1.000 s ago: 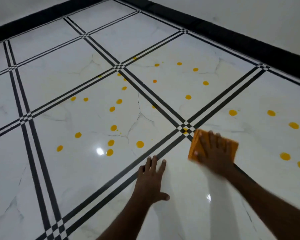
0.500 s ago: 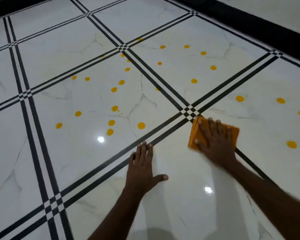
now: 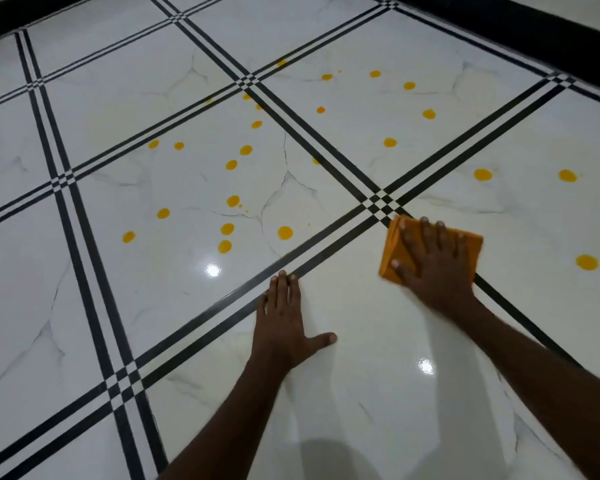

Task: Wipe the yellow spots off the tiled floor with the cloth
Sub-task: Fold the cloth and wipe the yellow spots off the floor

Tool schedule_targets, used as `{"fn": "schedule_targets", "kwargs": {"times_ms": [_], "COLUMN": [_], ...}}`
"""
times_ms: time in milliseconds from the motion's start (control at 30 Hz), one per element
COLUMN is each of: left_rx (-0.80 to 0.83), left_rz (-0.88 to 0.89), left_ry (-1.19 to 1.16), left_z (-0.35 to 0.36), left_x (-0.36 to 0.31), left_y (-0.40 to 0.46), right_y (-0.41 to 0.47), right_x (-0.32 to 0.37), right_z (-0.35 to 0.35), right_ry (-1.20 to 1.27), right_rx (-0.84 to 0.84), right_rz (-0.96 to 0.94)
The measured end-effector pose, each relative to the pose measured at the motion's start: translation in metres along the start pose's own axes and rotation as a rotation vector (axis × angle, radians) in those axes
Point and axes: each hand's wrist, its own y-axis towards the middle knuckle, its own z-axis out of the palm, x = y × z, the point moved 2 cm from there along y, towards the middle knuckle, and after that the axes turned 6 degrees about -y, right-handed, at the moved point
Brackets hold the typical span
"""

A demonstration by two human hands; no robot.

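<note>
Orange folded cloth [image 3: 394, 249] lies under the flat, spread right hand [image 3: 430, 268], just beside black crossing tile lines [image 3: 378, 202]. The left hand [image 3: 281, 323] rests flat, holding nothing, on the shiny white tiled floor [image 3: 378, 410]. Round yellow spots [image 3: 285, 232] dot the tiles beyond and to the right.

The glossy white tiled floor [image 3: 361, 341], crossed by black double lines, is carrying scattered yellow spots [image 3: 285, 232] across the far tiles. An orange cloth [image 3: 394, 251] is lying flat just beside the line crossing, with the right hand [image 3: 433, 271] pressing on it. The left hand [image 3: 283, 327] is resting palm-down nearby.
</note>
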Motion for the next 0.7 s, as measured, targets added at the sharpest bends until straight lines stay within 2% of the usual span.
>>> {"fn": "schedule_targets", "kwargs": {"times_ms": [67,100,200,267,400,467,533,600,633,700], "left_rx": [0.014,0.018,0.044,0.065,0.021,0.04,0.076,0.092,0.1,0.12], "left_rz": [-0.003,-0.005,-0.024,-0.025,0.048,0.133,0.194,0.2,0.189,0.171], "left_ry": [-0.016,-0.017,0.004,0.008,0.05,0.081,0.07,0.061,0.064,0.095], "left_z": [-0.002,-0.003,-0.004,-0.005,0.002,0.01,0.02,0.022,0.022,0.018], "left_x": [0.002,0.003,0.01,0.012,-0.009,-0.032,-0.056,-0.069,-0.073,-0.076], "left_y": [0.0,-0.001,-0.005,-0.006,-0.006,-0.005,0.0,0.008,0.012,0.018], "right_y": [0.022,0.023,-0.022,-0.064,-0.123,-0.105,-0.064,-0.029,-0.025,-0.05], "right_x": [0.024,0.044,0.095,0.092,0.017,-0.035,-0.069,-0.059,-0.041,0.007], "right_z": [-0.003,-0.004,0.007,0.009,0.01,0.004,-0.003,-0.003,0.001,0.009], "right_ry": [0.024,0.044,0.023,0.043,0.05,-0.012,-0.023,0.012,0.018,0.012], "right_rx": [-0.01,-0.01,-0.012,0.009,-0.002,-0.001,-0.017,-0.038,-0.062,-0.096], "right_rz": [0.082,0.066,-0.194,-0.274,-0.179,-0.068,0.132,0.251,0.24,0.088]}}
